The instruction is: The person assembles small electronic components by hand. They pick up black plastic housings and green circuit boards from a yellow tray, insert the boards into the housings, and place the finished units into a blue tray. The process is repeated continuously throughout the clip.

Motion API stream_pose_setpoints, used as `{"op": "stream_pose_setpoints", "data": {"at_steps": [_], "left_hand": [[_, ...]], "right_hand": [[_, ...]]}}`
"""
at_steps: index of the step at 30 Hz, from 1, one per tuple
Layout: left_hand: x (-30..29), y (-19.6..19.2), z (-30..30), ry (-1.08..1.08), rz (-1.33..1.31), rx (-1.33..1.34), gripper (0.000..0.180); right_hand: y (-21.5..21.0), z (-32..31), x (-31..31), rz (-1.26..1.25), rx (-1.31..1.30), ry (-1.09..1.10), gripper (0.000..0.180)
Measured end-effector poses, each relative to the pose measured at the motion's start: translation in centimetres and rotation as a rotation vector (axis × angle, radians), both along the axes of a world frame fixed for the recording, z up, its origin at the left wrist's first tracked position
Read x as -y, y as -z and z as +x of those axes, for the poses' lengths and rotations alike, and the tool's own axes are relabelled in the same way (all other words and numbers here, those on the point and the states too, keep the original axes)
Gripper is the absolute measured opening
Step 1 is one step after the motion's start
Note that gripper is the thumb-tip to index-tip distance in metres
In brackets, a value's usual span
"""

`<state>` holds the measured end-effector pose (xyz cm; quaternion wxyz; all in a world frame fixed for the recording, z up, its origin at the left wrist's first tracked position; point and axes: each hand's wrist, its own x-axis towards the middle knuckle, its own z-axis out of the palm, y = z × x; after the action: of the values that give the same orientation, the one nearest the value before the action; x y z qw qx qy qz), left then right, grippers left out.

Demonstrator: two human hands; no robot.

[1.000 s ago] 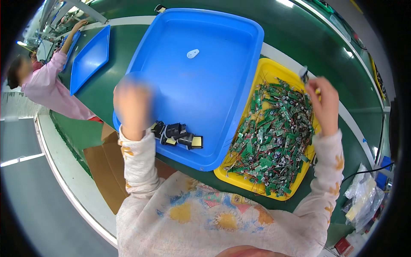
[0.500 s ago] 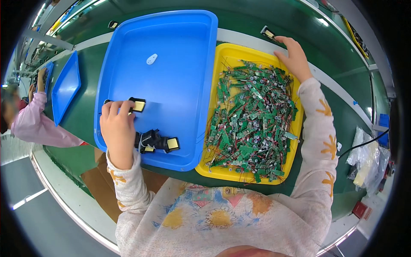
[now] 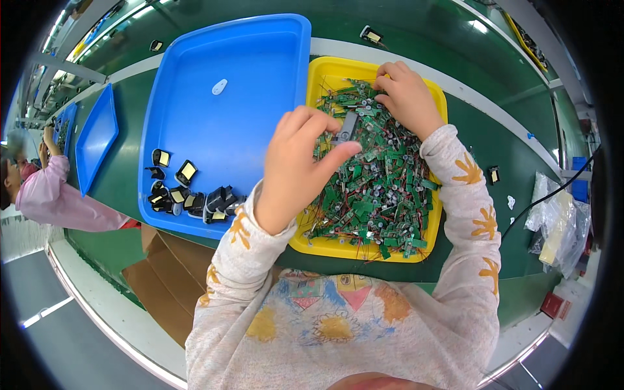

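Observation:
My left hand [image 3: 299,153] is above the left side of the yellow tray [image 3: 298,246]. Between its thumb and fingers is a small dark grey plastic housing [image 3: 348,127]. Beneath it lies a heap of green circuit boards [image 3: 370,211] with thin wires and small round parts. My right hand [image 3: 409,97] reaches into the far right part of that heap with bent fingers; what its fingertips grip is hidden. To the left, the large blue tray [image 3: 224,49] carries several black casings [image 3: 186,173] with pale yellow patches at its near left.
A black part [image 3: 372,35] sits beyond the trays on the green surface, another [image 3: 494,175] right of my right arm. A white teardrop-shaped piece [image 3: 220,86] lies in the blue tray. Clear plastic bags [image 3: 562,221] are at right. A person in pink [image 3: 62,195] works at left.
My left hand has gone from the casings in the blue tray to above the yellow tray, with the grey housing. My right hand has left the far black part and come to the boards.

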<state>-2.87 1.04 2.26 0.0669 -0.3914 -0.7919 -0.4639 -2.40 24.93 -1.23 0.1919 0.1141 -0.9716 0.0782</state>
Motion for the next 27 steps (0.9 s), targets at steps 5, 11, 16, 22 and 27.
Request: {"op": "stream_pose_setpoints", "data": {"at_steps": [5, 11, 16, 22, 27], "left_hand": [[-0.9, 1.6, 0.5, 0.068, 0.324, 0.667, 0.018], [-0.8, 2.8, 1.5, 0.131, 0.39, 0.789, 0.018], [-1.3, 1.9, 2.4, 0.186, 0.491, 0.972, 0.021], [-0.7, 1.6, 2.6, 0.23, 0.525, 1.08, 0.025], [-0.2, 1.7, 2.7, 0.249, 0.486, 1.077, 0.025]], "right_hand": [[-3.5, 3.7, 2.6, -0.458, 0.043, 0.318, 0.016], [-4.7, 8.0, 7.4, -1.846, 0.187, -0.049, 0.022], [-3.1, 8.6, 10.2, -1.933, 0.079, -0.114, 0.017], [-2.6, 8.5, 10.5, -1.793, 0.03, -0.08, 0.017], [-2.2, 8.7, 10.2, -1.6, -0.018, -0.089, 0.016]]}}
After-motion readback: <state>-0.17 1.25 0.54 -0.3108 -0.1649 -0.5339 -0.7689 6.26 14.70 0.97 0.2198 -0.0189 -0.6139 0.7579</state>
